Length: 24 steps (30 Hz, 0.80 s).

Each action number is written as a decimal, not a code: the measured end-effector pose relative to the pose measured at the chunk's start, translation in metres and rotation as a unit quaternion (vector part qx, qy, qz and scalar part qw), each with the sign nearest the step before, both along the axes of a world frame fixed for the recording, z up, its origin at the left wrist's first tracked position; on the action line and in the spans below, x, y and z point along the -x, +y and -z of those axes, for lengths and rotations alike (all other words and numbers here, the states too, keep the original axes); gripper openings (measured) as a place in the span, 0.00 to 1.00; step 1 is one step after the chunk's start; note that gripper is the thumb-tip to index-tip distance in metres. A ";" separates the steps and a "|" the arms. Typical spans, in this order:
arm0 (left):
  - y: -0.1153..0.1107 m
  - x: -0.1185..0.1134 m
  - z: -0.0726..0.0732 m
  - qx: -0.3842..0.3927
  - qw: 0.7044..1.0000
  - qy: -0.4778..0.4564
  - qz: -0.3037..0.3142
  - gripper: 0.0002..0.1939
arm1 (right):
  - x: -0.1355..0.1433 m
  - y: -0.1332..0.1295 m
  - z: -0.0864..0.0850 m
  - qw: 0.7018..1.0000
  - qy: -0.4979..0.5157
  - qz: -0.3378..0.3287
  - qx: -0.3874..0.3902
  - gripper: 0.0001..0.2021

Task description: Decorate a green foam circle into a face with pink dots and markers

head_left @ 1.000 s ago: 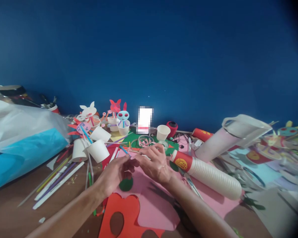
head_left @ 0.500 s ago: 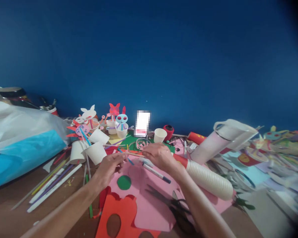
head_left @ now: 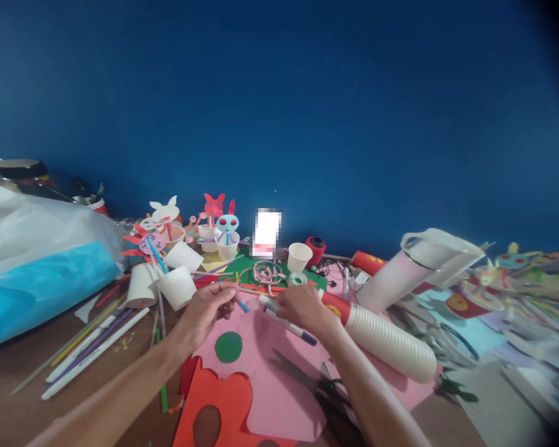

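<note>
My left hand [head_left: 213, 308] is pinched above the pink paper [head_left: 279, 385], with a short blue stick [head_left: 243, 306] at its fingertips. My right hand [head_left: 302, 305] rests with bent fingers beside a capped marker [head_left: 291, 329]; what its fingers hold, if anything, is hidden. A thin light stick [head_left: 256, 292] runs between the two hands. Left of centre on the pink paper lies a green paper circle [head_left: 228, 347]. Black scissors [head_left: 307, 375] lie half under my right forearm. Red-orange paper with cut holes [head_left: 233, 397] covers the near edge.
Paper cups [head_left: 177, 287] and small animal figures [head_left: 227, 225] stand at the back left. A long stack of cups [head_left: 391, 341] and a white pitcher [head_left: 405, 267] are on the right. Pens [head_left: 95, 354] and a plastic bag [head_left: 46, 267] occupy the left.
My right hand has moved slightly right and down, its fingers now more curled near the marker. My left hand stays pinched, and the blue stick shows less. A roll of tape has come into view.
</note>
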State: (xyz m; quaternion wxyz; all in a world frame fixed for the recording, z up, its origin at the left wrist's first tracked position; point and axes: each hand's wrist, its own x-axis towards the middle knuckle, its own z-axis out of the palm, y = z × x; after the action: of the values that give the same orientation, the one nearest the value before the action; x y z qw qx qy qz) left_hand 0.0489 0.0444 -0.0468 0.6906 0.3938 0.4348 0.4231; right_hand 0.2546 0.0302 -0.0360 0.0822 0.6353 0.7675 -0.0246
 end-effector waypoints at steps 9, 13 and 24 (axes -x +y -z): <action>-0.014 -0.012 -0.014 0.046 0.999 -0.025 -0.003 0.10 | -0.008 -0.006 -0.035 0.975 0.210 -0.040 -0.051 0.07; -0.020 -0.029 -0.025 -0.002 0.998 -0.056 0.012 0.09 | 0.008 -0.011 -0.037 0.907 0.408 -0.056 -0.084 0.05; -0.011 -0.032 -0.034 -0.125 0.985 -0.078 -0.093 0.07 | 0.033 -0.005 -0.009 0.757 0.652 -0.027 -0.002 0.11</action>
State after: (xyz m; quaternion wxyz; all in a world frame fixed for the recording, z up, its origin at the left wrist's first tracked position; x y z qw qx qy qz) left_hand 0.0805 0.0333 -0.0125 0.6253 0.4004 0.3582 0.5660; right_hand 0.2212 0.0249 -0.0270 -0.4392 0.4449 0.6519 -0.4292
